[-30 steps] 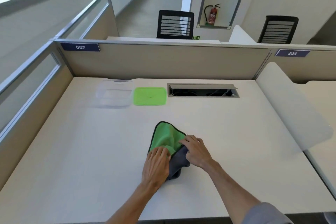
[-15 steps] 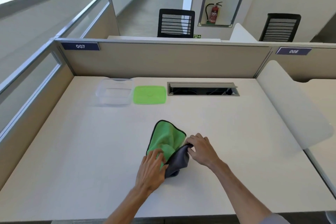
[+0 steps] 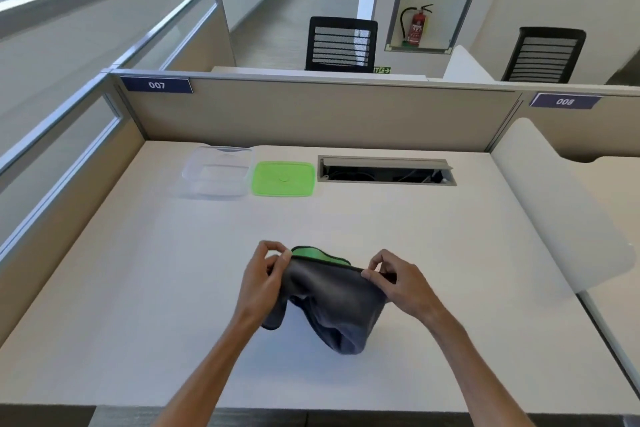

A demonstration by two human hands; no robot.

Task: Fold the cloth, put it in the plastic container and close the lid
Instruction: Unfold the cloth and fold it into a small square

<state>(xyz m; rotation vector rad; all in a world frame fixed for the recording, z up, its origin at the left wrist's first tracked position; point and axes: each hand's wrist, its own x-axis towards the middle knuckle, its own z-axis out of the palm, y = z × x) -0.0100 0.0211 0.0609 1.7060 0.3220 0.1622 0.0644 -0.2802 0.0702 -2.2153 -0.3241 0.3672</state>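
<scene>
Head view: both hands pinch the top hem of a soft cloth (image 3: pixel 332 298), dark grey facing the camera with a bright green strip along its black-trimmed edge. The left hand (image 3: pixel 263 284) grips one corner, the right hand (image 3: pixel 398 284) the other. Its slack lower folds sag onto the smooth pale table (image 3: pixel 138 288). Far back, well apart, sit a clear rectangular plastic container (image 3: pixel 218 172) and, just beside it, a flat green lid (image 3: pixel 284 178).

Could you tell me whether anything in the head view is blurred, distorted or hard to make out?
Head view: wide-angle bending curves the partition top and desk edges; the clear plastic container nearly vanishes against the pale desk; the cloth looks slightly soft where both hands lift it; the green lid reads crisply.
</scene>
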